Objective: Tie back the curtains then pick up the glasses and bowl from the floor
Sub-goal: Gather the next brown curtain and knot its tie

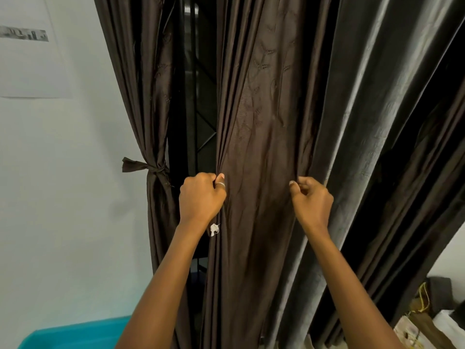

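Note:
A dark brown curtain panel [259, 137] hangs straight in front of me. My left hand [201, 197] grips its gathered left edge, a ring on the thumb. My right hand [310, 200] pinches its right edge, so the cloth is stretched flat between both hands. To the left, another brown curtain [148, 96] is bunched and held by a knotted tie-back [148, 167] against the wall. A grey lined curtain [377, 122] hangs to the right. No glasses or bowl are in view.
A dark window grille [198, 102] shows in the gap between the curtains. A white wall with a paper poster [27, 46] is at left. A turquoise plastic surface [75, 333] lies low left. Bags and clutter [427, 313] sit low right.

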`<act>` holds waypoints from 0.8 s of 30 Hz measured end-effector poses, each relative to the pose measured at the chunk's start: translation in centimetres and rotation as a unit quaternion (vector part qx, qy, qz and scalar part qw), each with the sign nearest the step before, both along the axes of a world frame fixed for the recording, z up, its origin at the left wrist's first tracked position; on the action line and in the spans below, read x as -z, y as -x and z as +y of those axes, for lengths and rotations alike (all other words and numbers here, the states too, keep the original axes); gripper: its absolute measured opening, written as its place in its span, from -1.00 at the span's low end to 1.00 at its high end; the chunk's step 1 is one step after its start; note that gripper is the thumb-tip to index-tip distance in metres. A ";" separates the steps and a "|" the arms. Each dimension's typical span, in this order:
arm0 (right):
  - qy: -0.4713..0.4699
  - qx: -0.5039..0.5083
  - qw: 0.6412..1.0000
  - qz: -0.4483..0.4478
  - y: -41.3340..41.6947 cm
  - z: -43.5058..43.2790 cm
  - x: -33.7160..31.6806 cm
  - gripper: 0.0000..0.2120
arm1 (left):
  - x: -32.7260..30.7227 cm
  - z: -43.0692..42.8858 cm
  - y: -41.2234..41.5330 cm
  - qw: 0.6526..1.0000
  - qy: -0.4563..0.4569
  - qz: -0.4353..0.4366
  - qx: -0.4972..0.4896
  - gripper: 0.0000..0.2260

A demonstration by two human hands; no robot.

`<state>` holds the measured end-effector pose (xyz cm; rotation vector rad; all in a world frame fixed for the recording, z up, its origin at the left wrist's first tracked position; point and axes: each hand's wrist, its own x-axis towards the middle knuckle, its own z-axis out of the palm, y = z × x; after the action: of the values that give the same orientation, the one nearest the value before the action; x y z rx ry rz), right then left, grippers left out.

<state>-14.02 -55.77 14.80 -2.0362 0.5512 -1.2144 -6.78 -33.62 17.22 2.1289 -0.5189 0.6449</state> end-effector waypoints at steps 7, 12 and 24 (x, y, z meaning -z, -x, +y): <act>0.040 -0.110 0.993 -0.006 -0.1 5.2 1.3 -0.93 | 0.3 -2.3 1.6 1.000 0.005 -0.008 0.028 -0.53; 0.056 -0.160 0.985 -0.018 -1.1 7.7 1.6 -0.95 | 0.4 -3.0 1.8 0.999 0.004 -0.011 0.032 -0.58; 0.029 -0.240 0.969 -0.044 -1.2 9.3 1.2 -0.92 | 0.6 -2.0 1.0 0.996 0.015 0.027 0.089 -0.64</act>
<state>-12.82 -46.51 13.64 -1.9944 -0.0300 -1.0245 -7.80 -35.64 16.64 2.0373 -0.6572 0.4903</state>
